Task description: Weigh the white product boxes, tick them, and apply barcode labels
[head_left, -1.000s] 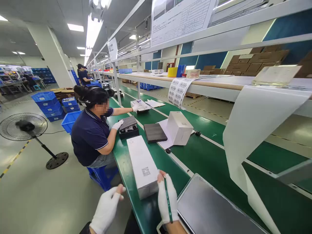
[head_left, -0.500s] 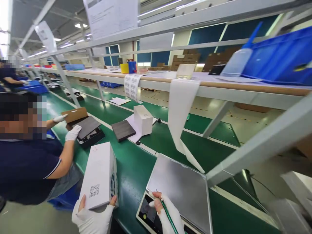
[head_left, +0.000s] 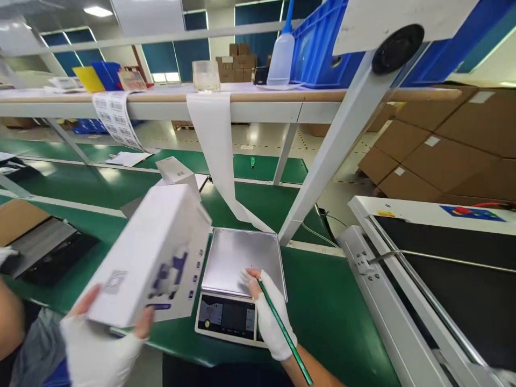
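My left hand [head_left: 100,344], in a white glove with bare fingertips, grips the near end of a long white box [head_left: 133,242]. The box is tilted, with a QR code on its top and a dark blue picture printed on its side. Over the near edge of a weighing scale [head_left: 244,258] is my right hand [head_left: 272,312], gloved the same way. Its fingers are closed around a slim green pencil [head_left: 278,317], which points up toward the scale's metal plate. I cannot tell whether the hand touches the plate.
Another white box [head_left: 177,172] stands behind the held one. A blank label strip [head_left: 213,150] hangs from the shelf [head_left: 262,110] down toward the scale. To the right is a machine with a black belt [head_left: 455,258]. A co-worker's open dark box [head_left: 52,247] lies at left.
The view has swung right, bringing the belt machine into sight. My left hand has lifted and tilted the white box, turning its printed side toward me. My right hand keeps the pencil.
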{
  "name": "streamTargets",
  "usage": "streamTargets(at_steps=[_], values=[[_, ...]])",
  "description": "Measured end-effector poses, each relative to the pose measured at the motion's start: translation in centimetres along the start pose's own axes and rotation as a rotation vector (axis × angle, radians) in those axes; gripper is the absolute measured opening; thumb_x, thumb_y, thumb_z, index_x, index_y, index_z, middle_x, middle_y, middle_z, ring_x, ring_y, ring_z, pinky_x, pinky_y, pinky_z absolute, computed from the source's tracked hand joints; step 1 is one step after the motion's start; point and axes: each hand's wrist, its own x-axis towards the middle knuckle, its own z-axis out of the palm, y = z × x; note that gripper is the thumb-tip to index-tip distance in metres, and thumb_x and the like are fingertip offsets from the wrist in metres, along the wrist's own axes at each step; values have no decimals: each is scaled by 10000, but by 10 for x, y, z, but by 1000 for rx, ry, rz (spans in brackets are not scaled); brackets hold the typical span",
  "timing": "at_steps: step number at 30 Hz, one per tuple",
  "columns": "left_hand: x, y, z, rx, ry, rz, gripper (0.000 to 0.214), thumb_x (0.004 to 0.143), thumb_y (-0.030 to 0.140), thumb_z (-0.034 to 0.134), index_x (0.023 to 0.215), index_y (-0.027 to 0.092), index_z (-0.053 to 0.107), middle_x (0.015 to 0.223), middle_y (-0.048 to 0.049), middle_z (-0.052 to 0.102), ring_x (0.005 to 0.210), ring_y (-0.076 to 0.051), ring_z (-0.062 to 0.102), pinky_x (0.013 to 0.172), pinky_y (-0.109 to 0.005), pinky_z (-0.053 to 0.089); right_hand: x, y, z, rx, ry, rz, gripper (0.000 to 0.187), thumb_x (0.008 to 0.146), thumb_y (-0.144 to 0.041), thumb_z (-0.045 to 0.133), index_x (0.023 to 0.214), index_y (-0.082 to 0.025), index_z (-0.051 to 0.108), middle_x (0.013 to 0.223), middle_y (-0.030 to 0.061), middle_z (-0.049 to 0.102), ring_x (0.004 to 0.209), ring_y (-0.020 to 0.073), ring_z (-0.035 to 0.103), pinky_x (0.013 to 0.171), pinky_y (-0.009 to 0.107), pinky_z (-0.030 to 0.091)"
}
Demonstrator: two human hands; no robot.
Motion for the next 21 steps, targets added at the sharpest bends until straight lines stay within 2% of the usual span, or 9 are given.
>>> streamTargets(at_steps=[4,6,8,11,12,14,16,18,21], values=[[-38,56,50,11,-208,161,1068,558,616,816,1442,210,376,1441,-177,454,1316,-377,508,1142,-541,425,12,0,26,150,119,-38,575,972,-666,531,1338,-226,587,1362,109,588,1283,307,528,1087,456,459],[-50,67,61,-141,-405,96,1058,633,604,795,1492,244,293,1483,-172,447,1326,-352,522,1100,-507,474,24,-4,26,227,164,-47,586,967,-667,528,1351,-226,556,1349,105,596,1244,304,558,1039,444,496],[-50,64,66,-307,-605,-33,886,733,613,719,1457,255,353,1407,-150,557,1226,-318,613,1001,-468,547,39,-11,13,251,177,-47,586,931,-676,563,1289,-213,583,1290,105,632,1192,317,590,971,434,532],[-32,25,79,-335,-656,-186,497,815,591,624,1124,202,613,1134,-113,718,1030,-271,693,936,-423,567,60,-10,-27,229,156,-12,571,864,-675,637,1163,-188,631,1204,124,675,1144,341,619,940,446,537],[-24,2,87,-297,-623,-234,426,808,575,625,996,193,639,1064,-103,737,998,-261,697,952,-415,554,66,-3,-43,224,169,0,576,841,-671,664,1144,-183,629,1199,135,677,1139,347,624,948,457,531],[-13,-50,101,-247,-557,-383,373,766,534,634,902,187,640,980,-85,752,947,-243,702,955,-395,545,71,20,-76,172,279,12,601,795,-671,697,1125,-176,615,1197,156,673,1136,351,628,974,475,514],[-11,-102,109,-162,-492,-531,312,690,469,655,825,189,631,823,-53,741,846,-227,700,886,-377,559,67,54,-107,-37,476,39,603,785,-686,654,1087,-166,614,1167,163,676,1125,346,626,1000,478,489],[-14,-141,109,-88,-445,-611,261,617,401,672,762,191,617,664,-17,687,733,-218,678,790,-370,566,53,91,-133,-401,626,113,583,797,-690,559,1032,-161,631,1095,160,685,1076,349,626,994,497,475],[-21,-171,101,-72,-420,-660,253,581,374,670,745,193,602,597,8,644,678,-206,670,688,-332,558,25,134,-157,-660,596,150,572,784,-686,460,966,-169,626,977,157,690,1006,359,632,980,545,463]])
